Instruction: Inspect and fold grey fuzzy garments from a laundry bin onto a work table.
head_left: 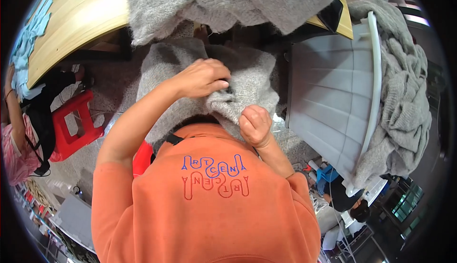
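A fuzzy light-grey knitted piece (166,68) lies spread over my lap. My right hand (256,126) is closed in a fist on a gathered fold of it, and the knit is pulled up into ridges at the fingers. Just up and to the left, my left hand (204,78) hovers over the same knit with its fingers curled in. Its thumb and forefinger come together beside a small dark spot on the fabric; what they hold is too small to make out.
More grey knitwear (233,1) hangs over a pale wooden table (90,13) ahead. A grey plastic bin (331,87) stands at right, knits (404,91) draped over its rim. At left are a red stool (74,125), light-blue cloth (31,39) and another person's arm (15,106).
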A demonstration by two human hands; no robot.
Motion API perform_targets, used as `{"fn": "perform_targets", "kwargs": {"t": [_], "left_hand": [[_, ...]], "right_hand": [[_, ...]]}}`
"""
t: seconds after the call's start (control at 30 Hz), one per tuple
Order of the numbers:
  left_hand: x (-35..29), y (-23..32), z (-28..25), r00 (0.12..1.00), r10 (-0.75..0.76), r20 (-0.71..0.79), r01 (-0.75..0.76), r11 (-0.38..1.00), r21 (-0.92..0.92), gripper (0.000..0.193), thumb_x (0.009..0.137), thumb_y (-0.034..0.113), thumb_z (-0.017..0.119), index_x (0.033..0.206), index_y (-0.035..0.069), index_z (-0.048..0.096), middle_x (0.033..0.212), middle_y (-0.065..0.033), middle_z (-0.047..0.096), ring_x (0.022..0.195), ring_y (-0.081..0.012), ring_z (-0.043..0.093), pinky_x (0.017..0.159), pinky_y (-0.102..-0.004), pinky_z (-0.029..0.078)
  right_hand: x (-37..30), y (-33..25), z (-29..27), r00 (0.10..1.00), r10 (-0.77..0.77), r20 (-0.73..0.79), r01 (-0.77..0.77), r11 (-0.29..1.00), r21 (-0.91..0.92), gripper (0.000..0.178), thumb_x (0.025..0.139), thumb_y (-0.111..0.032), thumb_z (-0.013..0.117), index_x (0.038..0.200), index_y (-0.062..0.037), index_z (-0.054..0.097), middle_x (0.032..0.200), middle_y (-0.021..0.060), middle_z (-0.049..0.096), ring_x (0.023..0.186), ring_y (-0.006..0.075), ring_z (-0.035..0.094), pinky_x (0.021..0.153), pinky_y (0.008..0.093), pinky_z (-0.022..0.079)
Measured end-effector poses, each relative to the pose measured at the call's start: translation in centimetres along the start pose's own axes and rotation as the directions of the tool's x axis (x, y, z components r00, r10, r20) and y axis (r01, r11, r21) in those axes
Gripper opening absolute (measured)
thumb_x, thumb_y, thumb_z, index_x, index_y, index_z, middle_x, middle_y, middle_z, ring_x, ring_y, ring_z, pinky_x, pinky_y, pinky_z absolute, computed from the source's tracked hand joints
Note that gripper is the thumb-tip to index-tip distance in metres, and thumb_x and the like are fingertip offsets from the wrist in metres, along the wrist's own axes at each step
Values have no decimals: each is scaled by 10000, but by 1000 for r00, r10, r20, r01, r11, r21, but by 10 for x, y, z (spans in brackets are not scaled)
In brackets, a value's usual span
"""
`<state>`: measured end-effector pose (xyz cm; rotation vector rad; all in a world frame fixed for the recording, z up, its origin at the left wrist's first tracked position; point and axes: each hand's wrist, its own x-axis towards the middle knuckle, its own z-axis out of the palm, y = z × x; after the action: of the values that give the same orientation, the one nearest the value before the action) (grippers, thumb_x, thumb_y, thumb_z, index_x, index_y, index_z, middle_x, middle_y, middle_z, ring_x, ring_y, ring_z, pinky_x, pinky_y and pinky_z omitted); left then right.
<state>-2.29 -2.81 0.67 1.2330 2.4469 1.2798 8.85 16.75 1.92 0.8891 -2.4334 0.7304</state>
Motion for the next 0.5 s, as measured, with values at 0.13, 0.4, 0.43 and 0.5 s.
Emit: {"fn": "perform_targets", "kwargs": {"t": [0.13,0.4,0.43,0.5], "left_hand": [[9,-7,13,486,-314,815,512,859,25,388,770,369,564,786,-18,592,674,-128,591,681,-252,571,618,-350,422],[-15,30,-2,943,-218,250,322,779,-537,75,688,61,647,685,24,582,596,36,503,600,-57,470,556,-212,380],[-11,27,-9,974,-190,124,227,807,-545,63,691,51,641,688,30,581,618,45,508,614,-47,466,567,-205,379],[-3,30,-31,939,-327,104,313,692,-650,56,696,40,631,691,33,576,639,57,512,629,-34,459,572,-198,375]], "right_hand": [[-5,2,-7,996,41,-74,-42,999,-12,132,569,-59,555,688,-52,498,761,55,524,701,203,533,546,281,405],[-2,10,7,994,96,-48,-96,995,-11,126,587,-15,525,707,-34,493,803,82,534,737,227,538,591,308,415],[-4,13,11,992,126,-24,-125,992,24,208,529,23,510,733,-14,494,833,107,536,748,261,534,627,340,425],[-2,14,11,979,201,-12,-201,979,29,286,520,75,538,795,5,501,870,140,538,759,308,527,672,380,432]]}}
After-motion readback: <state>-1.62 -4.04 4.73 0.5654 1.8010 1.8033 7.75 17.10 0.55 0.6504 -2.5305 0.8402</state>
